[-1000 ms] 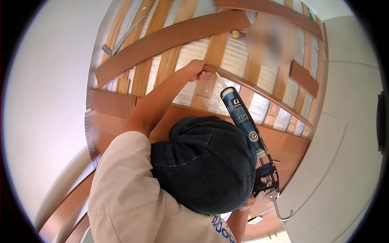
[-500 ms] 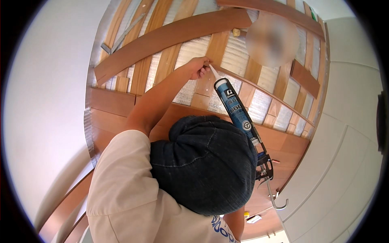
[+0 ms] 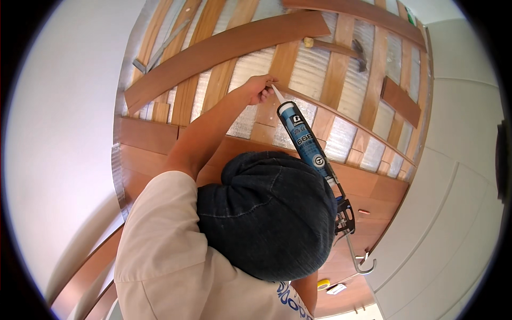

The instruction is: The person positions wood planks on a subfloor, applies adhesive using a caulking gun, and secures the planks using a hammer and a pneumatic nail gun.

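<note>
My left hand [image 3: 260, 89] is closed at the far left end of a narrow reddish-brown floorboard [image 3: 346, 118], which slants away to the right with its thin edge showing. Just beside those fingers, the white nozzle tip of a caulking gun [image 3: 305, 140] meets the board's end. A blue cartridge sits in the gun's black frame, and a hooked metal rod sticks out at its back. Dark denim [image 3: 266, 218], probably my bent knee, covers the area beside the gun's handle. My right forearm [image 3: 306, 292] shows below the denim; the right hand itself is hidden.
Wooden battens [image 3: 285, 61] lie over silver foil [image 3: 306, 74]. A long loose board [image 3: 229, 50], a hammer [image 3: 341, 49], a short board piece [image 3: 400, 101] and a metal square [image 3: 162, 48] rest on them. Laid flooring [image 3: 368, 192] holds a yellow tape measure [image 3: 323, 284]. Pale cabinets [image 3: 442, 213] flank the right.
The caulking gun has shifted slightly left, its nozzle tip sliding toward my left fingers along the board's end. My left hand has stayed nearly in place.
</note>
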Action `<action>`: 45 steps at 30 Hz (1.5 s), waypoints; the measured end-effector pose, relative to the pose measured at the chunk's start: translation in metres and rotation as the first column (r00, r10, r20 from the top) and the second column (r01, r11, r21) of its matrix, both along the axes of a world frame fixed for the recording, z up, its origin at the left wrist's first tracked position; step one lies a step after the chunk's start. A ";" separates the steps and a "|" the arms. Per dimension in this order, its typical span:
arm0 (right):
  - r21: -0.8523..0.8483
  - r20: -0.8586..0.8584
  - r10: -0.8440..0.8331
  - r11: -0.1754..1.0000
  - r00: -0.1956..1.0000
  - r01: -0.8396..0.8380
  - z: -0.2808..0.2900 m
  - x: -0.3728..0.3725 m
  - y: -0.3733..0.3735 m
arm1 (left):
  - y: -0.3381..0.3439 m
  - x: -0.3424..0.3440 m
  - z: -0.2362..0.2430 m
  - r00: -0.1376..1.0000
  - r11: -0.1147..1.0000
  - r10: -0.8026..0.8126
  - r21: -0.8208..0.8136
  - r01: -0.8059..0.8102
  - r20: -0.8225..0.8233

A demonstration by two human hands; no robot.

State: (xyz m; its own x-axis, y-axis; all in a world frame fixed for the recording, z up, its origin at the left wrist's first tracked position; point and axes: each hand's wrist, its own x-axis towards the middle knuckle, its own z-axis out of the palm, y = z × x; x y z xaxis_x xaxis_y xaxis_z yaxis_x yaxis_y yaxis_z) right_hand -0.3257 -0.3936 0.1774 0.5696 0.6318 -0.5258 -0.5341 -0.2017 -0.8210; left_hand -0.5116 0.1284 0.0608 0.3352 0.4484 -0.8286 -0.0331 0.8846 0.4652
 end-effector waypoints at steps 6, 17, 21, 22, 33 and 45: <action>-0.029 0.042 -0.081 0.996 0.996 0.082 0.062 -0.025 0.058 | 0.005 -0.007 0.001 0.999 1.000 -0.018 -0.009 0.019 0.040; 0.251 -0.089 0.015 0.968 0.996 0.008 0.136 0.001 0.096 | 0.011 -0.012 -0.007 0.996 0.999 -0.015 -0.044 0.019 0.088; 0.257 -0.064 -0.042 0.965 0.997 0.057 0.150 0.020 0.093 | 0.013 -0.015 -0.004 0.993 0.997 0.037 -0.065 -0.030 0.111; 0.257 -0.067 -0.060 0.964 0.996 0.075 0.150 0.025 0.090 | 0.014 -0.020 -0.007 0.992 0.997 0.054 -0.064 -0.048 0.110; 0.240 -0.022 -0.109 0.964 0.994 0.111 0.158 0.070 0.065 | 0.028 -0.102 -0.012 0.997 0.997 0.080 -0.020 -0.079 0.020; 0.151 0.074 -0.110 0.984 0.991 0.098 0.172 0.137 0.056 | 0.032 -0.106 -0.017 0.996 0.996 0.084 -0.032 -0.084 -0.004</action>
State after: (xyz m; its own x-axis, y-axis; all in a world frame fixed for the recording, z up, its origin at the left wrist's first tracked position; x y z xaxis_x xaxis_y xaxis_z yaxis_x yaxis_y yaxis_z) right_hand -0.1885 -0.3376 0.3495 0.6738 0.6333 -0.3808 -0.4756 -0.0227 -0.8794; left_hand -0.6172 0.1604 0.0436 0.2952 0.4476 -0.8441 -0.1066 0.8934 0.4365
